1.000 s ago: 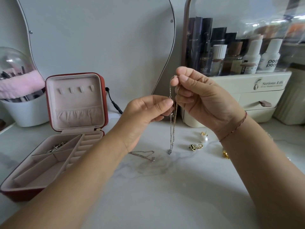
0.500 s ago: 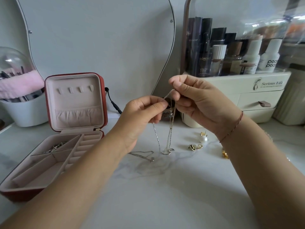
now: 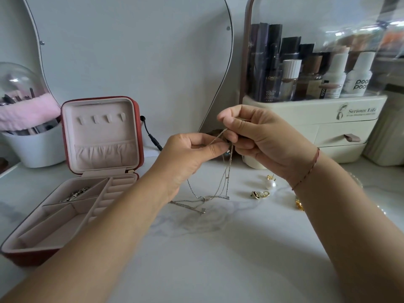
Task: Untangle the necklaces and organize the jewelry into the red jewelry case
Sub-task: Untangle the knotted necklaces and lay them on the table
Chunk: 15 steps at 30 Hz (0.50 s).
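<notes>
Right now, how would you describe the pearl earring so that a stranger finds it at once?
Start at the cream cosmetics organizer on the right of the white tabletop. In front of its base, beside the wrist of the right hand, lies the pearl earring. It alone carries a round white bead; the gold pieces next to it do not.

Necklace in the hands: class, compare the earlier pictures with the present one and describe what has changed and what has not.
The right hand and left hand have lowered while pinching the necklace. It hung straight, clear of the table; now it is slack, its lower loops lying on the table by the second chain. The open red jewelry case and the earrings stayed put.
</notes>
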Each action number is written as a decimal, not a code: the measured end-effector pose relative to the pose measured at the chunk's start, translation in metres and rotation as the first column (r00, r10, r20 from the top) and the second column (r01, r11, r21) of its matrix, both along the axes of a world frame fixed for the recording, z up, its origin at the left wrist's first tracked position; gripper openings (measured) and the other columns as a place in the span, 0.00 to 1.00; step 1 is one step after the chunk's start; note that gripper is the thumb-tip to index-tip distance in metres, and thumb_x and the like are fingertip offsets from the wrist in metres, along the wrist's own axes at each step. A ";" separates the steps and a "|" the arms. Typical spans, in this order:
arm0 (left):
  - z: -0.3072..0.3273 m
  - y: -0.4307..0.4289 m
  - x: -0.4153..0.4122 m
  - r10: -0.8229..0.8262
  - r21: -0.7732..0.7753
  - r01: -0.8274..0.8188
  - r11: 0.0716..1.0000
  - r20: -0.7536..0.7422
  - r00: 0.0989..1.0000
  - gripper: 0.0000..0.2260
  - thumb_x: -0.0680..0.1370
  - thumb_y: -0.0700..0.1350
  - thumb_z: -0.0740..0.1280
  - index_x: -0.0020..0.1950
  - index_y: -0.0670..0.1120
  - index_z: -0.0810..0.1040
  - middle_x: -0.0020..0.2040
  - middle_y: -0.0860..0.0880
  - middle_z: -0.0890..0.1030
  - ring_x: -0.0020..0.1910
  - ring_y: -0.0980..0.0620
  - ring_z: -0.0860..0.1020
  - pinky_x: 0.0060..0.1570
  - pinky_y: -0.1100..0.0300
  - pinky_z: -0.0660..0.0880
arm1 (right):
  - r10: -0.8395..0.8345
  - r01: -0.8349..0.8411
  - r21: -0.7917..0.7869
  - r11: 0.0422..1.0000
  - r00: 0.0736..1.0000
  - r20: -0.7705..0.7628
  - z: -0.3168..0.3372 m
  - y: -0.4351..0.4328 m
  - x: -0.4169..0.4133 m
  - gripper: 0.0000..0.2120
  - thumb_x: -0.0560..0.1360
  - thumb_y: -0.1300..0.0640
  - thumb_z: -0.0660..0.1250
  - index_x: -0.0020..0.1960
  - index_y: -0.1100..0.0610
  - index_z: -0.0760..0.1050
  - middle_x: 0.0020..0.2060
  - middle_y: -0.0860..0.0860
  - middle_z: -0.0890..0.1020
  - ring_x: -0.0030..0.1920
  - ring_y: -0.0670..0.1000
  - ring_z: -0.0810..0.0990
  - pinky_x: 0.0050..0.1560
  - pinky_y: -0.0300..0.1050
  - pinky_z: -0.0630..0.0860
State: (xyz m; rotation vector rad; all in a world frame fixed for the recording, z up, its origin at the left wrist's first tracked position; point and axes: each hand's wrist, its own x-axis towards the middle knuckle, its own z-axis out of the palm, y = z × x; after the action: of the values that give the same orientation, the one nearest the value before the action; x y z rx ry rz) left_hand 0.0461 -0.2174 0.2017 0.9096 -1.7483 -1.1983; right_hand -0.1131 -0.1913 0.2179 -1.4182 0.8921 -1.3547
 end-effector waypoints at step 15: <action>-0.007 -0.017 0.005 0.252 0.001 -0.253 0.968 -0.094 0.963 0.03 0.75 0.45 0.71 0.43 0.46 0.81 0.17 0.59 0.66 0.18 0.61 0.65 0.30 0.64 0.60 | -0.476 0.482 -0.016 0.876 0.860 -0.183 0.004 -0.001 -0.026 0.06 0.75 0.61 0.66 0.40 0.59 0.75 0.17 0.47 0.68 0.18 0.44 0.60 0.20 0.33 0.56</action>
State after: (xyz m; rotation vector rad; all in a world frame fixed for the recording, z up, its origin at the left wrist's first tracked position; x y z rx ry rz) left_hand 0.0515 -0.2342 0.1946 1.0192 -1.5116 -1.0461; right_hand -0.1391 -0.1920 0.2219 -1.3620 1.4560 -1.5792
